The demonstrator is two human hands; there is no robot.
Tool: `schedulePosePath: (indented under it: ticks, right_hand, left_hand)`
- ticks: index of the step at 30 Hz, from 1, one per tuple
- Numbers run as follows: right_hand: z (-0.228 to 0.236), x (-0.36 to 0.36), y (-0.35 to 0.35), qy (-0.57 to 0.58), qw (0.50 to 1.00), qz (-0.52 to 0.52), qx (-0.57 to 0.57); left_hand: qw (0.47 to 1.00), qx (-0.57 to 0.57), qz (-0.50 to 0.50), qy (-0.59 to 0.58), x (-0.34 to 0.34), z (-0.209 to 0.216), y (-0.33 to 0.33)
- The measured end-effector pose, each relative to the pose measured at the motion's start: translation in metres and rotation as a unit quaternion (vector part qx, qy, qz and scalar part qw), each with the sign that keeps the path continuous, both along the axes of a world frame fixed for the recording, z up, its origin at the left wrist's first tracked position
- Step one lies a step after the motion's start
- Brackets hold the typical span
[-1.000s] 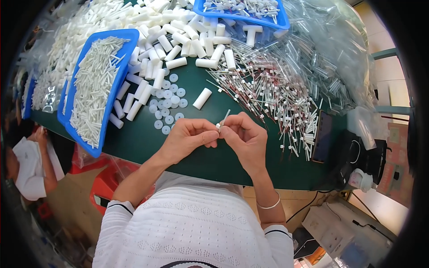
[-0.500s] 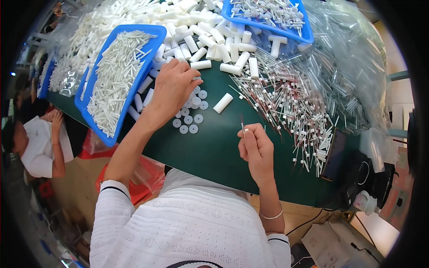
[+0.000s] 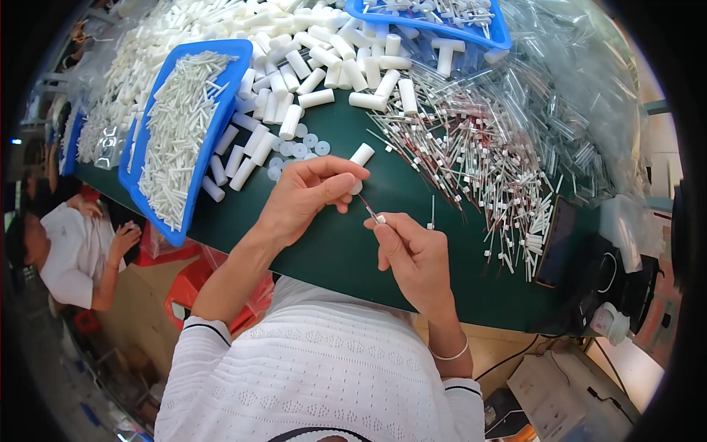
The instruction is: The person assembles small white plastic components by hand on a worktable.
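Thumb and fingers of my left hand (image 3: 303, 195) pinch a small round white disc (image 3: 356, 188). My right hand (image 3: 414, 258) grips a thin rod with a small white block (image 3: 379, 219) on it. The rod's thin reddish end points up at the disc, close to it or touching; I cannot tell which. Beyond my left hand lie several loose translucent white discs (image 3: 298, 150), some with a centre hole. A white cylinder (image 3: 361, 154) lies just past the held disc. Right of my right hand lies another thin rod with a white block (image 3: 432, 214).
A blue tray (image 3: 193, 193) of short white tubes stands left on the green table (image 3: 331, 272). White cylinders (image 3: 294, 62) are heaped behind, near another blue tray (image 3: 456, 37). Right are piled rods (image 3: 486, 162), clear plastic bags (image 3: 582, 88) and a dark phone (image 3: 556, 243). Another person (image 3: 81, 250) sits left.
My left hand has come back from the heap toward me and now holds a disc beside my right hand. My right hand has moved slightly left with the rod tilted toward the disc.
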State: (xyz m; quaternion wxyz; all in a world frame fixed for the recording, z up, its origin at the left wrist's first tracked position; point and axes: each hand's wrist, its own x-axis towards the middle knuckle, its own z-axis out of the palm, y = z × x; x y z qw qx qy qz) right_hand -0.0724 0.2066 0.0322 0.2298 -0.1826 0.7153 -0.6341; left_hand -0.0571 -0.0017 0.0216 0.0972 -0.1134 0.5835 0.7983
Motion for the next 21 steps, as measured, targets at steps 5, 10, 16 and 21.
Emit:
schedulePosePath:
  ticks: [5,10,16,21]
  right_hand:
    - [-0.003,-0.001,0.001,0.083,0.994,-0.028,0.071]
    - [-0.005,0.0,-0.001,0.107,0.989,-0.048,0.09]
    - [-0.002,0.0,-0.001,0.126,0.986,-0.052,0.1]
    - [-0.008,-0.001,-0.006,0.174,0.981,-0.051,0.075]
  left_hand:
    - [0.995,0.089,0.012,-0.043,0.009,-0.003,0.004]
    - [0.998,0.062,0.015,-0.022,0.011,-0.002,0.004]
    - [0.999,-0.015,0.027,0.019,0.015,-0.001,0.01]
    - [0.999,0.029,0.018,0.013,0.016,-0.002,0.017]
